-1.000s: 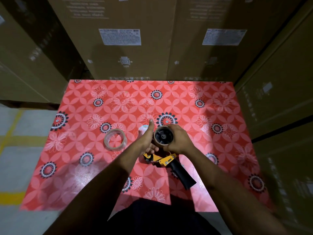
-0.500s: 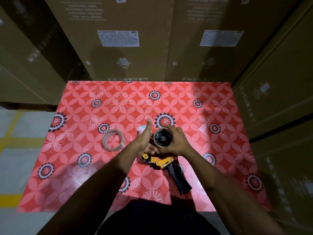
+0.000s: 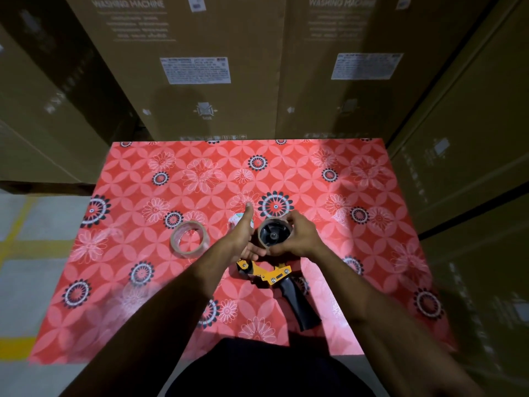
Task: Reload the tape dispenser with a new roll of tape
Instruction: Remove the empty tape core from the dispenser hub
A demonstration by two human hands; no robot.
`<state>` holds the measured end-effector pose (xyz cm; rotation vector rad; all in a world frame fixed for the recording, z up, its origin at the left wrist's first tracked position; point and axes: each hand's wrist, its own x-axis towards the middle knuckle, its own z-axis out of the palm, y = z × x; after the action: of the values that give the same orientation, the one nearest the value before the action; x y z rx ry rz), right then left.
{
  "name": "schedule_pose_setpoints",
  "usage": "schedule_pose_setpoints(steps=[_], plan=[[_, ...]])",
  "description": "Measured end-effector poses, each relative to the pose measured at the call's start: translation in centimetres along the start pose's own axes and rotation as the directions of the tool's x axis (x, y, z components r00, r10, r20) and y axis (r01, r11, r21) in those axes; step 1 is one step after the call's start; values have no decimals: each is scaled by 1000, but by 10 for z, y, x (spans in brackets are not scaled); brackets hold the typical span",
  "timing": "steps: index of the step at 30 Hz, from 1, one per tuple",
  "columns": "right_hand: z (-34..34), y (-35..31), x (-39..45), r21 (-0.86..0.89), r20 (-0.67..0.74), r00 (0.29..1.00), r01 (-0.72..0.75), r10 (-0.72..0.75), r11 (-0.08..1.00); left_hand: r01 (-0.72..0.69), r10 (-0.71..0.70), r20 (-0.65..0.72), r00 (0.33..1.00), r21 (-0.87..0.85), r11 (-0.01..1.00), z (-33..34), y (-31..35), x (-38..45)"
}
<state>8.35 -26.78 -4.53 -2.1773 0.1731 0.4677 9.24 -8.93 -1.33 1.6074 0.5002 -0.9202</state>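
The tape dispenser (image 3: 273,275) has a yellow frame and a black handle that points toward me, low over the red flowered table (image 3: 372,253). Its black spool wheel (image 3: 272,234) faces up and carries a thin brown cardboard core (image 3: 262,242). My right hand (image 3: 297,237) wraps around that core from the right. My left hand (image 3: 242,239) is at the spool's left side, thumb pointing up, fingers reaching under the dispenser's front. A full clear tape roll (image 3: 189,239) lies flat on the table to the left of my left hand.
A small white roll-like object (image 3: 237,219) lies half hidden behind my left thumb. Tall cardboard boxes (image 3: 200,81) wall in the table at the back and right. Grey floor with yellow lines (image 3: 25,242) shows on the left.
Both hands stay on the dispenser's spool in almost the same place. The fingers of my right hand have shifted slightly around the core.
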Motion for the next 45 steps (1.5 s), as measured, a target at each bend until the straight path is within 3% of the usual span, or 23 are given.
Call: schedule_pose_setpoints(steps=[5,7,11,14,16,20,24,28,33,38,45], plan=[[-11,5,-3,109,115,993,13,-25,994,37,-34,78,996,-30,999,-5,4,-1],[-7,1,-4,59,149,988,19,-28,998,30,-27,70,997,-40,999,-7,6,-1],[5,-5,-3,-92,89,996,14,-6,996,-20,20,16,1000,-18,1000,-6,3,2],[7,-4,-4,-98,-65,997,23,-29,995,-38,37,12,999,57,998,-1,-6,10],[7,-1,-5,-56,-91,995,32,-37,998,-61,62,-1,998,99,993,1,-10,13],[2,1,-11,32,-42,994,100,-98,994,-97,94,32,995,83,992,1,-12,14],[7,-4,-10,-41,32,998,59,-58,997,-98,96,29,995,87,991,4,-11,9],[6,-4,-4,-107,-52,997,48,-53,993,-100,101,-4,995,122,988,4,-11,7],[-3,2,-5,37,15,998,54,-55,998,-88,87,17,996,84,993,3,-9,5],[7,-8,-6,-79,-27,999,18,-20,997,-100,97,29,995,115,988,7,-7,7],[-7,-2,-7,69,40,999,23,-26,997,-115,113,27,993,77,990,4,-12,9]])
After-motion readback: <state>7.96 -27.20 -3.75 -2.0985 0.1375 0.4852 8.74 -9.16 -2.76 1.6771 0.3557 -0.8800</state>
